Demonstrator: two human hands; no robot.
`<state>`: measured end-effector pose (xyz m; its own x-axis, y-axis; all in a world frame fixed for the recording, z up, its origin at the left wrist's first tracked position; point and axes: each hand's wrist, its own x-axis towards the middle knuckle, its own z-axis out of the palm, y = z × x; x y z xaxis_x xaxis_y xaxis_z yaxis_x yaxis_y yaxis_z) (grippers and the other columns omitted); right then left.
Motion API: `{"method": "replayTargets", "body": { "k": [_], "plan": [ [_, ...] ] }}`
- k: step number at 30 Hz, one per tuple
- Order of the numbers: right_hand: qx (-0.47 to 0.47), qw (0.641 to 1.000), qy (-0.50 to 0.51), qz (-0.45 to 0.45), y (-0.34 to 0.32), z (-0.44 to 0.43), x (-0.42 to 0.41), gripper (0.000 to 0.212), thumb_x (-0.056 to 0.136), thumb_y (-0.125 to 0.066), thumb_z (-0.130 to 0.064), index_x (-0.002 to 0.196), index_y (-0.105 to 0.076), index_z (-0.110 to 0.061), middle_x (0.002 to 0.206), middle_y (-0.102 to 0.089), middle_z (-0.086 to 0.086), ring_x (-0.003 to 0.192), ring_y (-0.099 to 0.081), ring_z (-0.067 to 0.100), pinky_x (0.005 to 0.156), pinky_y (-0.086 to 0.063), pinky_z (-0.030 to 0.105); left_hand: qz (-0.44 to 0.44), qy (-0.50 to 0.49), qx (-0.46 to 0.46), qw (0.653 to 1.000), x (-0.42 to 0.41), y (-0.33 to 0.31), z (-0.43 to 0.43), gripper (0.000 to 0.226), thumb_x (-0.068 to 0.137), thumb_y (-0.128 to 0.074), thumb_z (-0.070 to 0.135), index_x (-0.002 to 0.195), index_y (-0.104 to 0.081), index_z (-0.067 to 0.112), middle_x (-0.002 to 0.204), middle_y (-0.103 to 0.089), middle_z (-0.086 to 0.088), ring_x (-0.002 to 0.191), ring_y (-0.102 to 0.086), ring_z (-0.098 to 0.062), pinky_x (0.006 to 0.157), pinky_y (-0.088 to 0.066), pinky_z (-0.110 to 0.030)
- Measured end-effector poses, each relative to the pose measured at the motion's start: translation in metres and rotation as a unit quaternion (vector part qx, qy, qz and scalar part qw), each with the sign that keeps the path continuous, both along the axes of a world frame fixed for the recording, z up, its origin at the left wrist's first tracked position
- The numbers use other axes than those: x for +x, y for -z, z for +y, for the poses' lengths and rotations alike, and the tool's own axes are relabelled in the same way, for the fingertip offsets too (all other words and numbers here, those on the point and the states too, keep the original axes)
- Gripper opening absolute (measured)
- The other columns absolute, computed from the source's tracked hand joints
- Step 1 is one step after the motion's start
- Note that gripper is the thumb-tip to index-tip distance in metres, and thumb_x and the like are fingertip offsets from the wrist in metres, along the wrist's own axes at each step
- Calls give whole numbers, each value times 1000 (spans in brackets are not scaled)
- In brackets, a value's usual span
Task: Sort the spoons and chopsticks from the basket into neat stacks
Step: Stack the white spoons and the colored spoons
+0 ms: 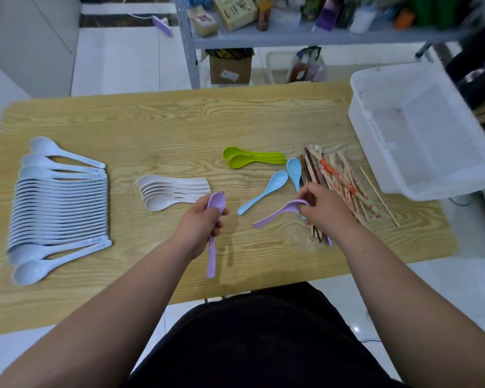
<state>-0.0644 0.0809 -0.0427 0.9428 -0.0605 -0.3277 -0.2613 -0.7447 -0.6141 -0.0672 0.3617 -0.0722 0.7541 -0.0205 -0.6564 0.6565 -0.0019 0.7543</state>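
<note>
Head view: at far left the white row [59, 208] lies fanned on the table [179, 121], and just right of it the cream stack [171, 191] sits nested. Our left hand [200, 222] grips a purple spoon [216, 202] by the neck, bowl up, handle hanging toward us. The bowl hovers just beside the cream handles, so a careless swing could knock that stack askew. Farther back, the green stack [252, 158] lies well apart and safe. Two blue spoons [266, 191] lie loose between our hands, easy to brush aside. Our right hand [324, 211] pinches a second purple spoon [276, 216] at its bowl, handle pointing left. We judge this fingertip hold thin enough to slip as we nest the pair. That wrist hangs over the chopsticks [345, 186], a loose heap our forearm could scatter. The basket [375, 141] stands at the right edge.
</note>
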Motion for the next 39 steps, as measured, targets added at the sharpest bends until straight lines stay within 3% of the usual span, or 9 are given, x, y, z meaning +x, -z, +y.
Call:
{"method": "replayTargets", "body": {
  "k": [6,11,16,22,26,28,30,34,39],
  "plan": [
    [135,989,48,-33,-44,24,-3,14,87,-70,-23,85,-75,-36,79,-71,-22,65,-59,-8,53,-42,6,26,-33,-114,993,-1,-42,3,29,103,-40,23,122,-60,12,96,-63,-10,60,-46,-15,52,-38,-25],
    [289,956,42,0,-56,75,0,20,88,-74,-10,85,-73,-29,73,-67,-9,65,-60,4,60,-51,20,-1,-4,-188,982,1,-60,-5,24,106,-39,22,111,-59,11,91,-69,-9,68,-65,-20,67,-56,-31],
    [265,961,68,-46,-42,116,1,22,79,-82,-13,82,-62,-23,65,-65,-12,60,-62,1,58,-45,13,21,39,-222,974,-2,-63,-16,38,107,-34,29,126,-61,8,108,-70,-9,67,-68,-23,63,-58,-35],
    [240,969,45,-30,-13,117,8,18,82,-76,-38,88,-63,-27,68,-63,-14,63,-64,1,62,-50,21,51,-3,-194,980,-2,-48,-13,32,104,-38,26,118,-60,6,96,-64,-14,55,-46,-17,52,-43,-29],
    [32,999,-15,-6,31,84,26,23,94,-60,-36,114,-64,-25,109,-63,-6,101,-57,12,90,-48,35,105,-105,-180,972,-1,-28,-2,33,104,-40,24,123,-55,2,99,-60,-16,54,-46,-17,50,-42,-30],
    [-134,985,-104,31,51,64,38,49,95,-58,-32,142,-48,-24,143,-46,9,133,-39,28,110,-35,42,122,-131,-178,968,-1,-18,7,35,105,-41,27,126,-55,3,100,-62,-16,54,-47,-16,49,-42,-29],
    [-207,963,-171,29,64,50,53,58,94,-59,-33,149,-41,-25,155,-33,10,143,-24,32,113,-29,45,132,-140,-168,967,-2,-12,14,35,105,-40,28,125,-57,4,105,-65,-16,54,-48,-16,49,-42,-30],
    [-272,920,-280,42,72,48,75,48,90,-66,-42,136,-55,-29,135,-53,2,129,-41,29,100,-39,44,143,-151,-164,964,0,-9,18,32,104,-41,25,123,-58,5,102,-66,-13,55,-47,-15,51,-41,-29],
    [-291,901,-319,46,66,60,74,16,90,-59,-21,103,-63,-30,109,-63,-1,110,-55,28,90,-40,41,121,-144,-179,966,14,-20,13,28,100,-41,19,119,-61,24,90,-53,-9,57,-47,-18,57,-43,-31]
  ]
}}
